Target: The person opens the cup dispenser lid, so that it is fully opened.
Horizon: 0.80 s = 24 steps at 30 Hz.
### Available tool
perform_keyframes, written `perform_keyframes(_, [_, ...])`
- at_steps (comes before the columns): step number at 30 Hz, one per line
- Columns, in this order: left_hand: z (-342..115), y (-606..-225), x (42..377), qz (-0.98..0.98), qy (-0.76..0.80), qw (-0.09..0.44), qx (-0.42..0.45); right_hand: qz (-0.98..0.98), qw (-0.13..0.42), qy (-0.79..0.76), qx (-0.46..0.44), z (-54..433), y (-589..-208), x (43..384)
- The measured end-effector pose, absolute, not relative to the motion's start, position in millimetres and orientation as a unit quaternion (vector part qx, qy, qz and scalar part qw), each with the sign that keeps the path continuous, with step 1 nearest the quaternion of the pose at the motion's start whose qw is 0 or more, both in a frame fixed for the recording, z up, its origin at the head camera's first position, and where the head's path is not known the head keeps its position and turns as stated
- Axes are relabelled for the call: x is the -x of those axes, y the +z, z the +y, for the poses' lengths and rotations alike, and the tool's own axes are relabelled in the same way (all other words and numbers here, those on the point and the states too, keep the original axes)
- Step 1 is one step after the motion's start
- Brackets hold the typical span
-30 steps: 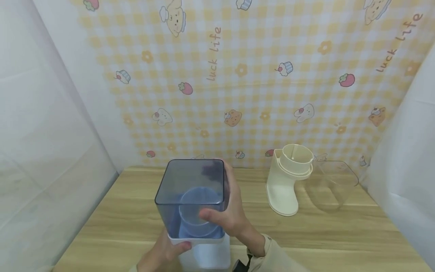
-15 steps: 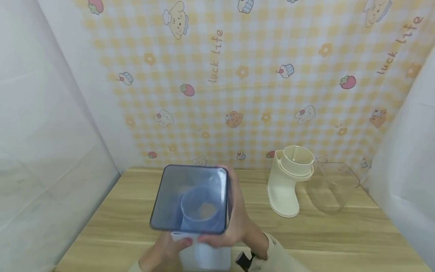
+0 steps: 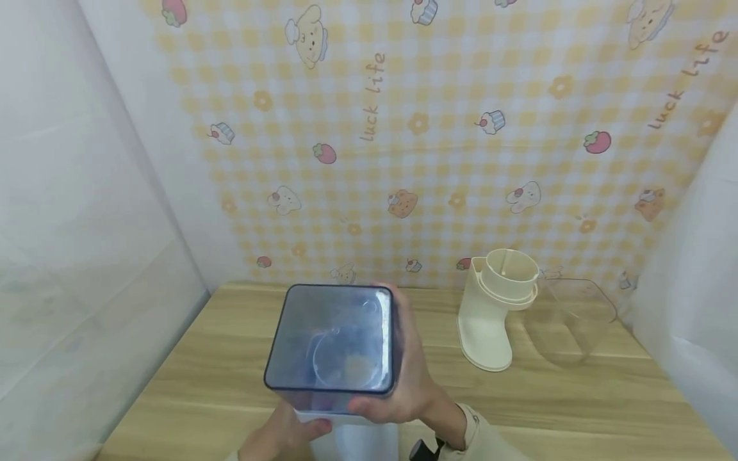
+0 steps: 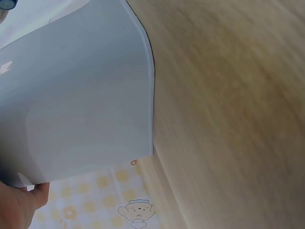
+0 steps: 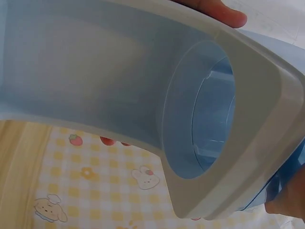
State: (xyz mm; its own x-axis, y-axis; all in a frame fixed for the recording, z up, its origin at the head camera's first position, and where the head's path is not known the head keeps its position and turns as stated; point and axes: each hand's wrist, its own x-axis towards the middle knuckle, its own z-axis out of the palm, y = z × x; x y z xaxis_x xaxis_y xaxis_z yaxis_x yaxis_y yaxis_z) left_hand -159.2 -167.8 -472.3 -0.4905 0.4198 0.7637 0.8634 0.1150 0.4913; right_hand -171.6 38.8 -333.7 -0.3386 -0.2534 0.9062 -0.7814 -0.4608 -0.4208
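Observation:
Both hands hold up a gravity pet feeder in the head view. Its square, translucent blue container (image 3: 331, 339) has its wide rim tilted up toward me, with a round collar showing through. My right hand (image 3: 412, 378) grips the container's right side, thumb at its lower front. Below, my left hand (image 3: 282, 432) holds the white base (image 3: 369, 442), thumb over its top edge. Seen from the left wrist, the base (image 4: 90, 95) is a smooth curved panel with left fingers (image 4: 16, 205) at its edge. The right wrist view shows the base's round opening (image 5: 200, 109) leading into the container.
A cream feeder base (image 3: 487, 320) with a round collar stands upright at the back right of the wooden table (image 3: 202, 378). Beside it is a clear container (image 3: 571, 320). A checked cloth (image 3: 346, 128) hangs behind, with white sheets at both sides.
The container has tilted, so its rim faces me more and less of its front wall shows. My right thumb has shifted down toward the base. The left hand keeps its hold.

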Motion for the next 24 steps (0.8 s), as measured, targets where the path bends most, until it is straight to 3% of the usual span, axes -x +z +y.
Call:
perform_keyframes(12, [-168.1,-475.7,165.4,-0.671,-0.505,0.233,0.490,-0.531,0.178,0.683,-0.470,38.9,-336.9,166.6])
perform_keyframes(24, [-166.9,-473.4,160.0,-0.685,-0.517,0.214,0.466,-0.577,0.162,0.686,-0.413,40.4,-336.8,167.0])
